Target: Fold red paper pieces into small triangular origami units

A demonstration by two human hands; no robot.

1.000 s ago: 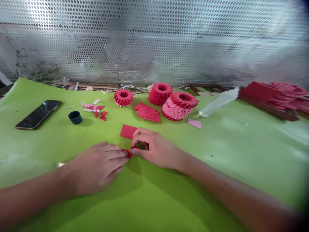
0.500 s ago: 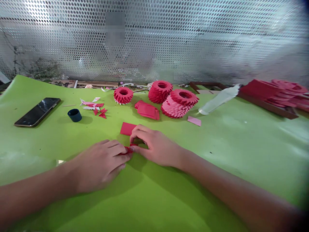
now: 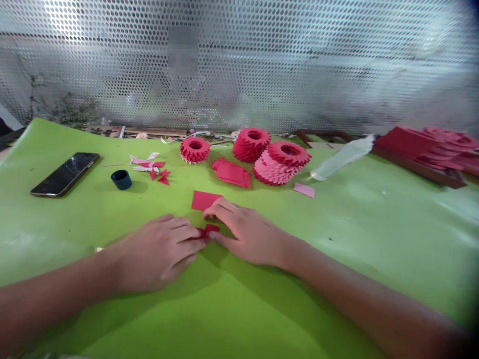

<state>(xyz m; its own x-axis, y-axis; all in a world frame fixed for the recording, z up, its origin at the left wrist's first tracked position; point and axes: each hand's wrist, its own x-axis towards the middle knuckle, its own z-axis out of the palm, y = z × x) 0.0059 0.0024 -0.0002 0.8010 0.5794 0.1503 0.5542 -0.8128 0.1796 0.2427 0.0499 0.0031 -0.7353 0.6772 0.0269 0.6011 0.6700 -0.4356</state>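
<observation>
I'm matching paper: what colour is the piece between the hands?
Red: the folded paper shows in the head view.

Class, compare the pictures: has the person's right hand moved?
Yes, slightly to the right: the right hand covers less of the flat red paper rectangle, which itself lies as before.

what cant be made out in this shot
All in the head view:
- Folded red paper: partly covered by the left hand.
- Red card: right end behind the right hand.
- Pale scrap: too small to identify.
- Red paper pile: cut off by the right edge.
</observation>
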